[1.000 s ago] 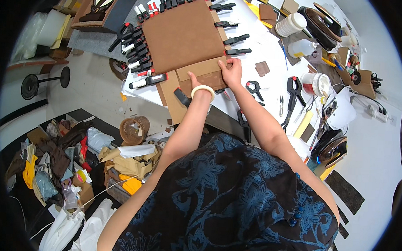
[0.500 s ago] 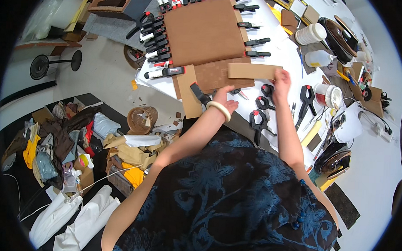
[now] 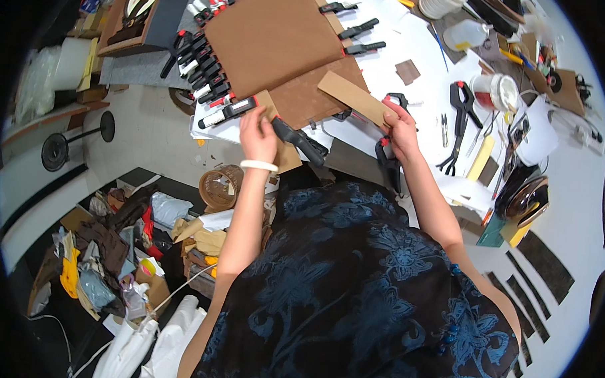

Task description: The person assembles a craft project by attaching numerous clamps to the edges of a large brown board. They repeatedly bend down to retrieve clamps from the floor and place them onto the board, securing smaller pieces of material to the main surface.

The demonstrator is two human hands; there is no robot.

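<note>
Right hand [image 3: 399, 126] pinching tan cardboard strip [image 3: 353, 97] over table's near edge, ready for placing; left hand [image 3: 256, 131] pressed flat, steadying clamped brown board [image 3: 274, 38] beside black spring clamp [image 3: 301, 141].

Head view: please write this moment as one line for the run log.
left hand: on brown board near black clamp | right hand: holds tan cardboard strip | table: white, many clamps

Clamps [image 3: 203, 79] left of board [image 3: 274, 38]; pliers [image 3: 459, 118] right
</note>
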